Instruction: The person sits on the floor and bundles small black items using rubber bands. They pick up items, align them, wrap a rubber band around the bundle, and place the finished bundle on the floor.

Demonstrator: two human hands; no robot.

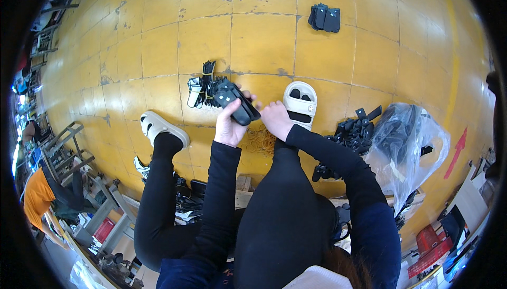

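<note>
My left hand (229,126) is wrapped round a small stack of flat black strap-like pieces (226,93), held tilted above the floor between my feet. Just right of it, my right hand (277,119) is closed with its fingers bent toward the stack. Whatever those fingers pinch is hidden or too small to tell. Below both hands lies a loose heap of tan rubber bands (259,140). Thin black strips (208,72) lie bundled on the floor beyond my left hand, with a white-faced piece (194,90) among them.
A banded black stack (324,18) lies far off on the yellow tiled floor (264,41). To the right are piled black pieces (353,133) and a clear plastic bag (404,141) of dark items. Beige slides (301,99) are on my feet. Metal frames (66,141) and a person in orange (38,196) are left.
</note>
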